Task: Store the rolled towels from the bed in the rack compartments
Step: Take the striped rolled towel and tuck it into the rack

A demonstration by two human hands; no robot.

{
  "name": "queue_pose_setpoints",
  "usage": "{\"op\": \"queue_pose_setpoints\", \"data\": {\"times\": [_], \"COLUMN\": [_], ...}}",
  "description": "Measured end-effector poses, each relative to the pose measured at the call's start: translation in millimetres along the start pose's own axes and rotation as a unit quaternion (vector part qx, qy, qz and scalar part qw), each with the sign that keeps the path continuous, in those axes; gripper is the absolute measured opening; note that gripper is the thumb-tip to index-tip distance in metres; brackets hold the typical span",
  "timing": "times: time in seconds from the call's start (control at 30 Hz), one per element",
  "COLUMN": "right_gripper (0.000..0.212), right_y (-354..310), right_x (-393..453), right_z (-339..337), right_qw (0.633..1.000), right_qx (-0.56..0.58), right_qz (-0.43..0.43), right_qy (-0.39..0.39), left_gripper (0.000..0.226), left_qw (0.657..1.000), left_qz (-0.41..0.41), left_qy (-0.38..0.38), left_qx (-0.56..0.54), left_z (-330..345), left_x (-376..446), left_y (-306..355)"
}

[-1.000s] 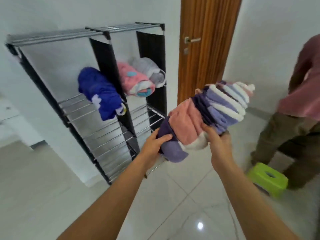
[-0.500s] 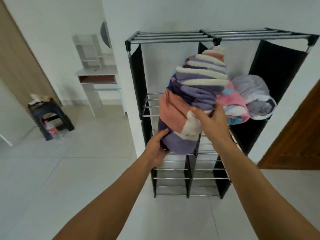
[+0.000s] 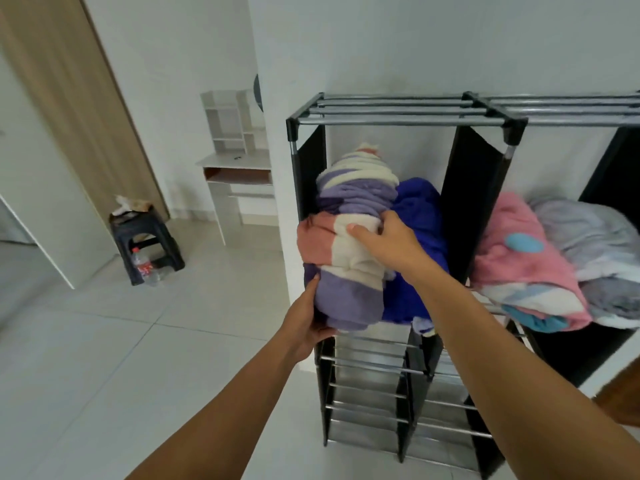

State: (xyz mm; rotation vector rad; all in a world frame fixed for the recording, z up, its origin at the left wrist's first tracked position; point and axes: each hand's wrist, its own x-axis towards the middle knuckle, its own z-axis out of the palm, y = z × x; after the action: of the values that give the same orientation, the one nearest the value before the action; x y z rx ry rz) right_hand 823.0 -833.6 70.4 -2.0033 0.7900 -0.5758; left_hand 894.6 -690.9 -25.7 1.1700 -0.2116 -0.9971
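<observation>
A rolled striped towel (image 3: 346, 247) in purple, cream and pink lies in the top left compartment of the black metal rack (image 3: 388, 114), beside a rolled blue towel (image 3: 419, 216). My left hand (image 3: 310, 320) cups its near purple end from below. My right hand (image 3: 384, 242) grips it from the top, fingers on the cream band. In the top right compartment sit a pink rolled towel (image 3: 519, 258) and a grey rolled towel (image 3: 595, 237). The lower compartments show only bare metal rails.
A small white desk with a shelf unit (image 3: 237, 161) stands against the wall at the left. A dark plastic stool (image 3: 145, 240) with a bottle (image 3: 142, 266) under it sits by a wooden door (image 3: 69, 98). White tiled floor lies in front of the rack.
Both hands have carried the striped towel forward from in front of the rack into the top left compartment, next to the blue towel. The view has closed in on the rack.
</observation>
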Motion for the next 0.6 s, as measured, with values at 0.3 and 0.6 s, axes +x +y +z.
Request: {"op": "queue_pose_setpoints", "data": {"times": [0.3,0.6], "right_gripper": [0.071,0.067], "right_y": [7,24], "right_x": [70,94], "right_z": [18,33], "right_qw": [0.997,0.989], "right_qx": [-0.044,-0.140], "right_qz": [0.054,0.049], "right_qy": [-0.012,-0.026], "left_gripper": [0.052,0.054], "left_qw": [0.999,0.997], "left_qz": [-0.032,-0.072], "left_qy": [-0.001,-0.026], "left_qx": [0.028,-0.002], "left_z": [-1,-9], "left_x": [55,84], "left_y": [23,34]}}
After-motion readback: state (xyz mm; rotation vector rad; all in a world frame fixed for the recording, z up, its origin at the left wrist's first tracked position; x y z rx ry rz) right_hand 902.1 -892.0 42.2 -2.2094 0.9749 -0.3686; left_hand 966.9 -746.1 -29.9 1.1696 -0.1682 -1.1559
